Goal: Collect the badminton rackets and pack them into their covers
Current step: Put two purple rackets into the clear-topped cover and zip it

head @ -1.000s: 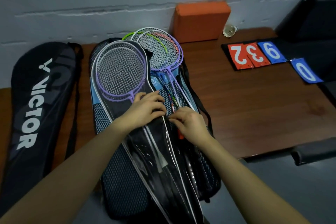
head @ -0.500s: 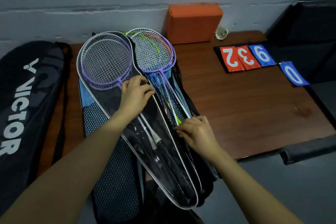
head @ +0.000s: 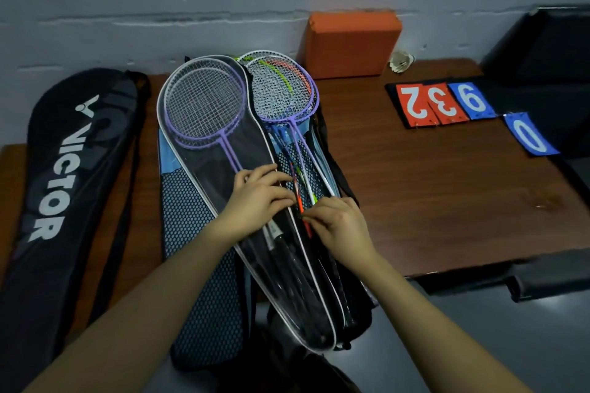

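Rackets [head: 204,112] with purple frames are enclosed in a clear cover [head: 223,166] on the tabletop [head: 431,185]. This cover is pressed by the left hand [head: 258,201], fingers curled. Its edge is pinched by the right hand [head: 338,223], beside loose rackets [head: 281,89].

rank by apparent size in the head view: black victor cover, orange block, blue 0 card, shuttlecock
1. black Victor cover
2. orange block
3. blue 0 card
4. shuttlecock

The cover lies nearer the camera, but the gaps look decisive.
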Available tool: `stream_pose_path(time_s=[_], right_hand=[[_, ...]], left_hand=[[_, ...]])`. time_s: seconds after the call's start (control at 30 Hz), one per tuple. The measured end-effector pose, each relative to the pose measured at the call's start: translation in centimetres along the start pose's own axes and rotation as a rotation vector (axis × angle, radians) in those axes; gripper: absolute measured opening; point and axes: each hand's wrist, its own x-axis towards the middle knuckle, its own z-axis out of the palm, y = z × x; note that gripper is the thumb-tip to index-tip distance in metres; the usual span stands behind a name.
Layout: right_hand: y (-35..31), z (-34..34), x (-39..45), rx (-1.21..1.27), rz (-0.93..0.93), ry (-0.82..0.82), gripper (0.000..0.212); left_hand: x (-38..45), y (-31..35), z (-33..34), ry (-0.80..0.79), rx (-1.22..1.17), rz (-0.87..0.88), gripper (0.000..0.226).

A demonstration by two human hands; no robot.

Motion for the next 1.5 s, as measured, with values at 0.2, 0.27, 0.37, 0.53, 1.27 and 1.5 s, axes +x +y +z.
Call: stream_pose_path(time_s=[0.2, 0.27, 0.37, 0.53, 1.27, 1.5], right_hand=[[0.5, -2.9, -1.4, -0.005, 0.029, -0.007, 0.02], [1.3, -4.0, -3.0, -0.009, 0.032, -0.034, 0.016], [2.2, -5.1, -6.1, -0.023, 0.055, -0.062, 0.018], [2.8, -5.5, -8.4, 0.02, 0.101, -0.014, 0.013], [3.6, -7.5, -13.2, -0.009, 0.151, 0.158, 0.01], [4.4, -6.8, -12.8, -0.051, 0.237, 0.053, 0.016]], left_hand=[[1.9, 1.2, 0.0, 0.17, 0.012, -0.102, 0.019], [2.8, 1.7, 0.4, 0.173, 0.01, -0.147, 0.019], [3.7, 2.1, 1.4, 0.115, 0.067, -0.18, 0.021], [2.7, 4.5, 2.3, 0.113, 0.087, -0.14, 0.024], [1.7, 11.6, 3.1, 0.22, -0.075, -0.13, 0.019], [0.6, 11.4, 4.7, 0.199, -0.126, -0.177, 0.021]])
